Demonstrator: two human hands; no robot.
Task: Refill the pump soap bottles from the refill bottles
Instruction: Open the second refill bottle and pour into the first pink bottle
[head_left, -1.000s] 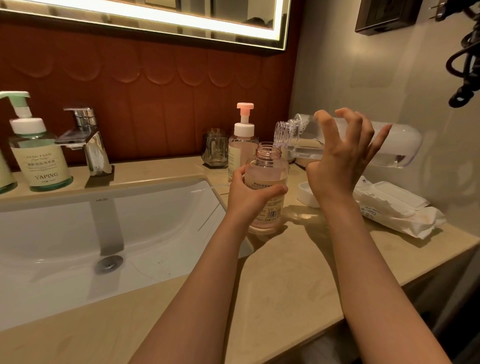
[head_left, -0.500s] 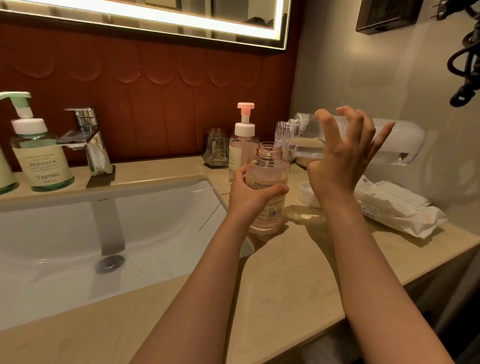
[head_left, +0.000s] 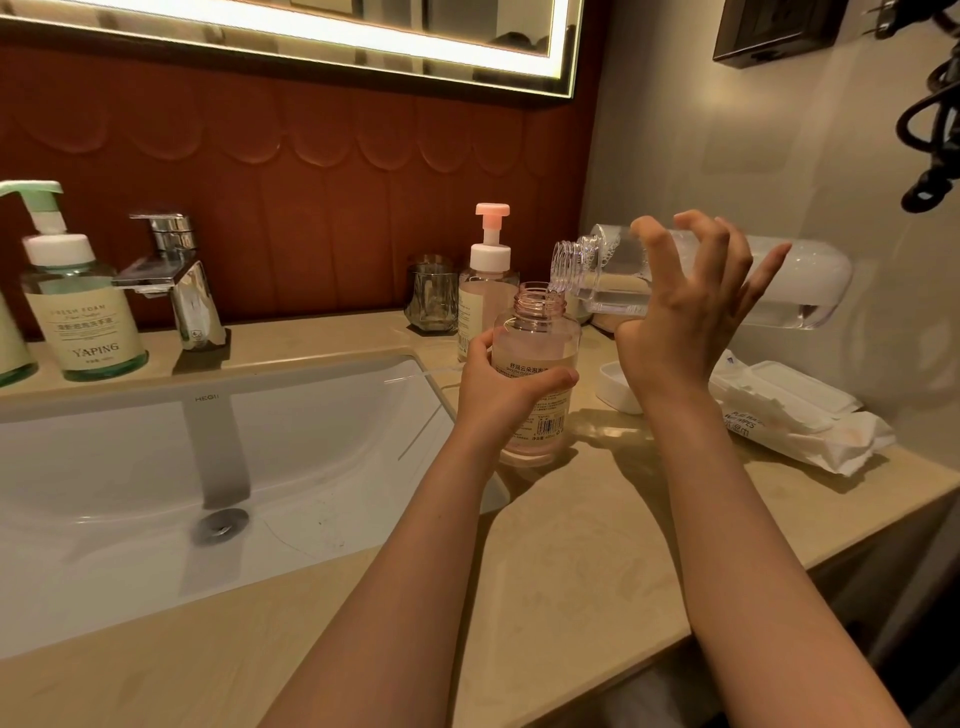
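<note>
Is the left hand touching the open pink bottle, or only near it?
Touching. The head view shows the left hand gripping the open pink bottle: the thumb lies across its label and the fingers curl round its far side.

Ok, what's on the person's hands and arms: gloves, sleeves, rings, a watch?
Nothing worn shows. The left hand and right hand are bare, with no gloves and no rings that I can see. The left forearm and right forearm are bare down to the picture's bottom edge: no sleeves, watch or bracelet.
</note>
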